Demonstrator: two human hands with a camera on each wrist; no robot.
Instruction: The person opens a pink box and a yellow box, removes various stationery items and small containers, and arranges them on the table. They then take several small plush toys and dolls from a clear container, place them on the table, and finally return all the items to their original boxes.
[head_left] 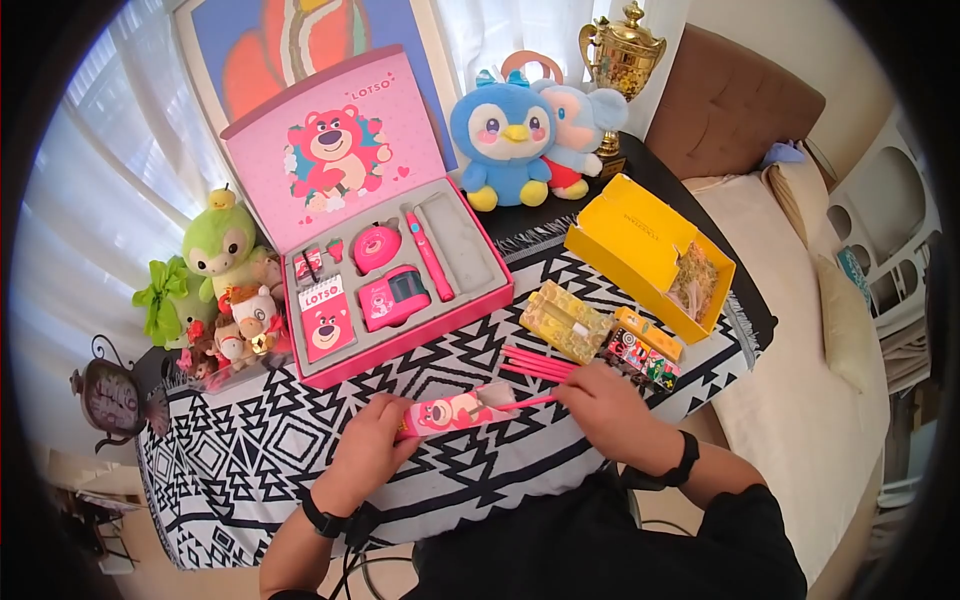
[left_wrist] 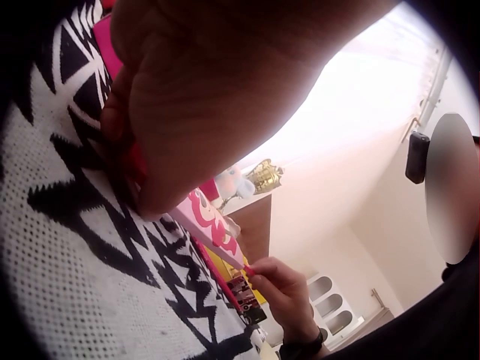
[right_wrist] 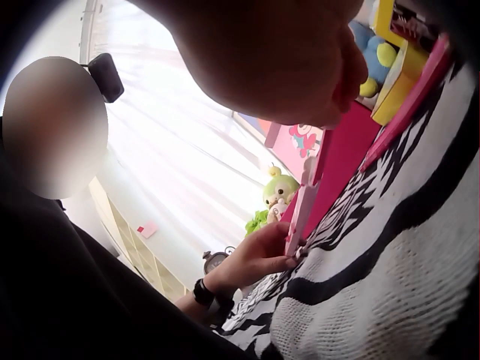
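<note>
My left hand [head_left: 370, 440] grips one end of a narrow pink cardboard pencil box [head_left: 450, 412] printed with a pink bear, low over the patterned cloth. At the box's other end, my right hand [head_left: 615, 418] pinches a pink pencil [head_left: 528, 404], whose far tip lies at the box's opening. Several more pink pencils [head_left: 538, 362] lie side by side on the cloth, just beyond the right fingers. In the left wrist view the box [left_wrist: 210, 225] stretches from the left hand toward the right hand [left_wrist: 283, 289]. The right wrist view shows the left hand [right_wrist: 259, 255] holding the box from below.
Behind stands an open pink gift box [head_left: 420, 348] with a notebook [head_left: 327, 325] and sharpener [head_left: 395, 298]. To the right are a yellow box [head_left: 625, 225], a patterned yellow case [head_left: 565, 322] and small boxes [head_left: 645, 358]. Plush toys [head_left: 510, 140] and a gold trophy [head_left: 622, 60] stand farther back.
</note>
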